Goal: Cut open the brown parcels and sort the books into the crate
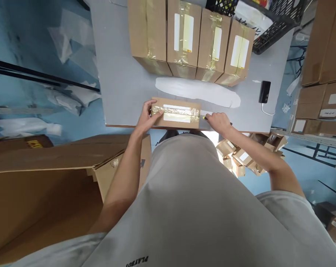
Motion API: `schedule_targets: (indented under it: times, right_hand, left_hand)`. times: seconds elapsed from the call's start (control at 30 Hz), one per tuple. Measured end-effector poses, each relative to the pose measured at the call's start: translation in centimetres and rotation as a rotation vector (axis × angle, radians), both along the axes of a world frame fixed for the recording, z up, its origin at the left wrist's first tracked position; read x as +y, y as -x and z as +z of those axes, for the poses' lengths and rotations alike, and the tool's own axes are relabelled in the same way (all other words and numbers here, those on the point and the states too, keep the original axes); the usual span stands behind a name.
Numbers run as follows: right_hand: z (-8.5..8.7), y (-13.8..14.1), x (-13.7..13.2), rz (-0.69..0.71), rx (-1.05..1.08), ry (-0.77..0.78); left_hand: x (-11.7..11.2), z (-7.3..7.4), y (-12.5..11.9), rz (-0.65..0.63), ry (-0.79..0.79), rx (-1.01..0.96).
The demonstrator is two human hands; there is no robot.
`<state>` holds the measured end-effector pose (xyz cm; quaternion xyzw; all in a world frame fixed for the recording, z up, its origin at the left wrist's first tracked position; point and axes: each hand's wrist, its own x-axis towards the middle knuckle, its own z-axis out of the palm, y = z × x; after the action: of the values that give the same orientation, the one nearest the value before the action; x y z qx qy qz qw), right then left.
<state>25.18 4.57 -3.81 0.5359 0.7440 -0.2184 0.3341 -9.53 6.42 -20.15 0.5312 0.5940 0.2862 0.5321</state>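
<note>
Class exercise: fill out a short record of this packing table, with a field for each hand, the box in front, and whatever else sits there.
Left hand: grips the left end of the taped box, thumb on the tape.
Right hand: closed beside the box's right end on a yellow-tipped item, too small to identify.
Box position: flat at the near edge of the table.
Far side: four taped boxes in a row.
Also there: white sheet, black device with cable.

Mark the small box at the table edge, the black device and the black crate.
small box [175,113], head view, taped top face.
black device [265,91], head view, middle of body.
black crate [280,22], head view, mesh side wall.
</note>
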Motion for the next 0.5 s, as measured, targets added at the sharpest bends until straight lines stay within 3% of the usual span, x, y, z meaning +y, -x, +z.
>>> schedule_targets:
  times: [0.13, 0.23, 0.4, 0.5]
  right_hand:
    - [-1.9, -1.9, 0.0, 0.022, 0.067, -0.016]
    - [-3.5, -3.2, -0.3, 0.014, 0.119, -0.026]
    - [-6.6, -5.2, -2.1, -0.034, 0.291, -0.023]
    - [-8.3, -5.8, -3.8, -0.185, 0.403, -0.077]
  left_hand:
    - [-0.3, 0.5, -3.1, 0.167, -0.135, 0.241]
    - [-0.6, 0.8, -4.2, 0.217, -0.174, 0.378]
    - [-1.6, 1.3, -3.9, 0.188, -0.132, 0.341]
    - [-1.7, 1.6, -3.3, 0.21, -0.134, 0.338]
